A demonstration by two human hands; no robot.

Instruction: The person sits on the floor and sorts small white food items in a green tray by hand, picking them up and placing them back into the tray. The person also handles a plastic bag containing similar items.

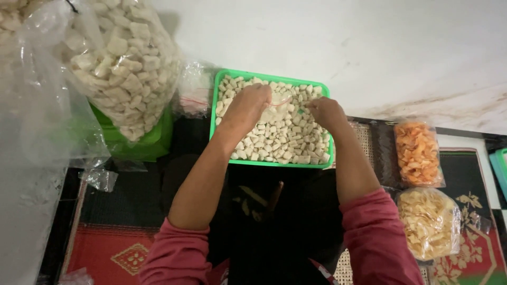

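Pink sleeves [377,240] fill the near edge, both forearms reaching out over a green tray [217,100] heaped with pale, blocky crackers [274,140]. Left hand [247,105] and right hand [326,112] hover over the tray's far half, fingers pinched on a small clear plastic bag [280,105] stretched between them. Left of the tray stands a big clear sack of the same crackers [124,63]. Right of the tray lie a bag of orange chips [418,153] and a bag of pale chips [430,221].
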